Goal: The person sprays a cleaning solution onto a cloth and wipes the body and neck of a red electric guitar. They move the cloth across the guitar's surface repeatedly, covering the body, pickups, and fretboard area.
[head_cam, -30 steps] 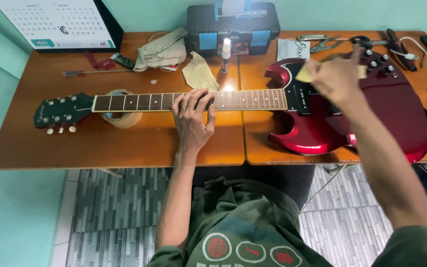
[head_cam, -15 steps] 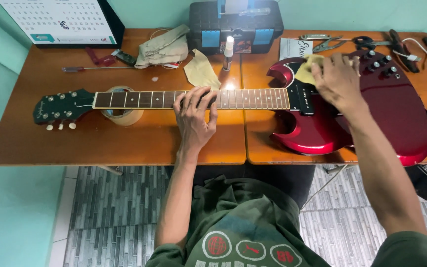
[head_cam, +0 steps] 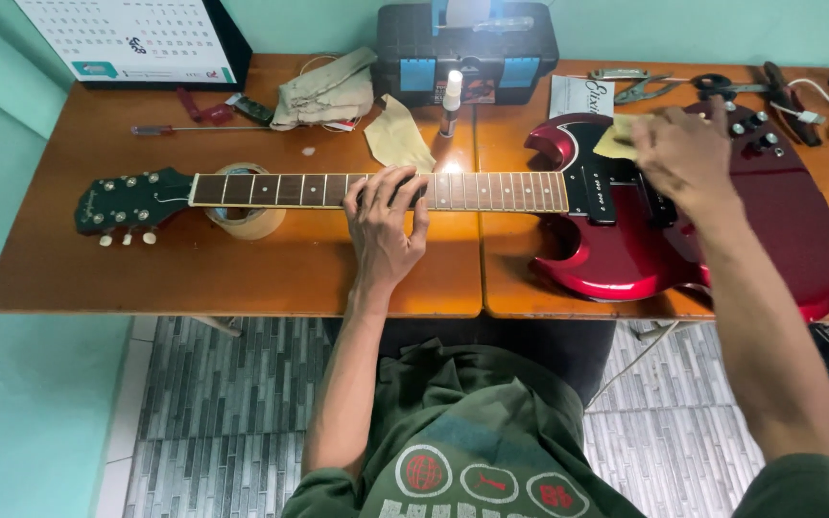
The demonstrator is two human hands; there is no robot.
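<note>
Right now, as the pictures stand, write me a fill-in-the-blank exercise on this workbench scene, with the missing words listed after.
1. The left hand rests on the ____ of the glossy red electric guitar.
2. The right hand presses a small yellow ____ against the guitar's body.
3. A roll of clear tape lies under the neck near the ____.
4. The black plastic toolbox stands at the table's ____ edge.

Missing words: neck; cloth; headstock; far

You have two wooden tables point(head_cam: 242, 269) butted together against a turquoise wall point(head_cam: 31, 403); grey patterned floor tiles point(head_cam: 232, 403) below (glare on the tabletop).
</note>
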